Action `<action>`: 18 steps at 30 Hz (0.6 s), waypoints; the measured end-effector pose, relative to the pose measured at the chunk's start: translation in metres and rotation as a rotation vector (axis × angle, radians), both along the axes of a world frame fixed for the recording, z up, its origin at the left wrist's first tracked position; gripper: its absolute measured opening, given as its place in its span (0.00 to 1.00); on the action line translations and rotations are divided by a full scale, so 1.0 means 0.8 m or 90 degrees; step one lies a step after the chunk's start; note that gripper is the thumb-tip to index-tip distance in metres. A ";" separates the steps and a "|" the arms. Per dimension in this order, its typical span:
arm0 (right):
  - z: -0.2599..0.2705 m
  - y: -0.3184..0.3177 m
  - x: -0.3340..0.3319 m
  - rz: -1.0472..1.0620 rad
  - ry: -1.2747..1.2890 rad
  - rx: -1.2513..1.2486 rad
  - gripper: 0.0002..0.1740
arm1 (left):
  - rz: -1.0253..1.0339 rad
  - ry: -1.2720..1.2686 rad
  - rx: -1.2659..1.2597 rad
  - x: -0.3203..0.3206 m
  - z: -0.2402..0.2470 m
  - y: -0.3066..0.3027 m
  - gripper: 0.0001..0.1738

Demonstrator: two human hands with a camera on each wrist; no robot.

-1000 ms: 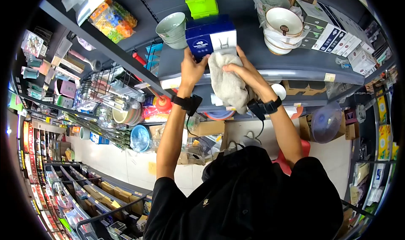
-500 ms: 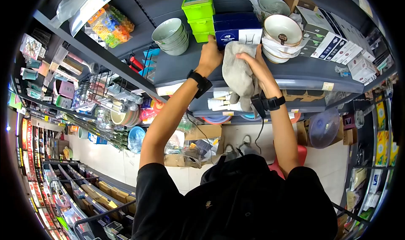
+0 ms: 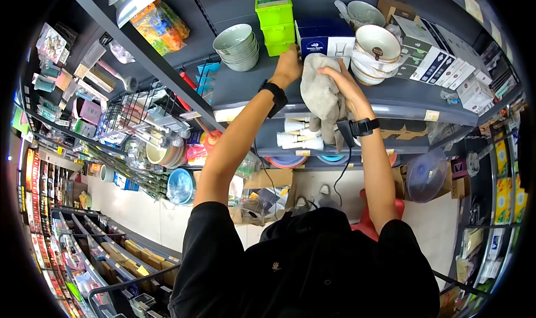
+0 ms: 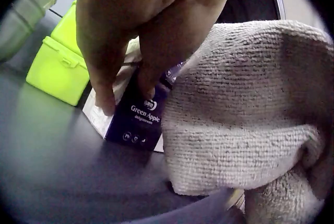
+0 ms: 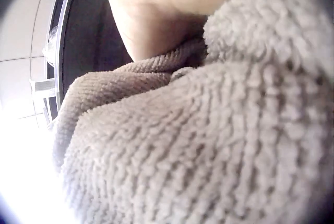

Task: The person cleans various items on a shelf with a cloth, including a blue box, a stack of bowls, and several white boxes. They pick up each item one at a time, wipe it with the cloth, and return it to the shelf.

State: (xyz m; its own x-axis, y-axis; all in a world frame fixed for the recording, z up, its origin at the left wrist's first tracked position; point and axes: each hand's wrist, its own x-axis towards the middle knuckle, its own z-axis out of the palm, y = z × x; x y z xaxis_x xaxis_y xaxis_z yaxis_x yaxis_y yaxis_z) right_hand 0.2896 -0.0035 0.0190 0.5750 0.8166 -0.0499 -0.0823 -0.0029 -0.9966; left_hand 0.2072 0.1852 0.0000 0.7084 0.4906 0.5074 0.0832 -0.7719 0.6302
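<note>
While both arms reach up to the dark shelf [image 3: 402, 94], the left hand [image 3: 288, 67] holds a blue box [image 3: 325, 39]. In the left wrist view its thumb and fingers are curled down over the box's near corner, with the tips on the blue and white faces where "Green Apple" is printed. The box stands on the shelf board directly under those fingers.

Just to the outer side of the left fingers are stacked lime-green containers [image 3: 274, 16]. Beyond those is a stack of pale green bowls [image 3: 240, 45].

The right hand [image 3: 346, 86] grips a grey cloth [image 3: 322, 97]. Its fingers are bent over the upper fold, and the rest of the cloth hangs down from them past the shelf edge, in front of the wrist. The top of the cloth lies against the box's front face, between the two hands and touching the left fingers' side. In the right wrist view the looped weave fills nearly everything below the palm, and the fingertips themselves are hidden by it.

Past the right fingers, on the far side from the box, nested white bowls [image 3: 377, 44] sit close by. A row of white cartons [image 3: 441, 58] stands further out along the same shelf.
</note>
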 end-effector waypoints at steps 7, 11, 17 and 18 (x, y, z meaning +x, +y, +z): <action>0.007 0.015 0.010 0.012 -0.019 -0.041 0.74 | -0.035 0.003 -0.036 0.013 0.001 0.014 0.20; 0.019 0.023 0.011 0.032 0.007 -0.039 0.70 | -0.004 0.039 0.023 0.019 0.000 0.024 0.18; 0.027 0.047 0.039 0.059 0.042 -0.075 0.67 | 0.160 0.183 0.128 0.030 0.005 0.033 0.10; 0.033 0.051 0.041 0.058 0.037 -0.071 0.67 | 0.161 0.178 0.131 0.036 0.004 0.039 0.10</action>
State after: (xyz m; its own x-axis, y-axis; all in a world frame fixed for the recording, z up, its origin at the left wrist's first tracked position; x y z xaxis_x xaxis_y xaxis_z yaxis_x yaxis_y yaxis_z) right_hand 0.3227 0.0374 0.0453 0.4919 0.8530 -0.1744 -0.1340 -0.1237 -0.9832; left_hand 0.2364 0.2165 0.0029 0.7026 0.5751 0.4190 0.4321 -0.8127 0.3909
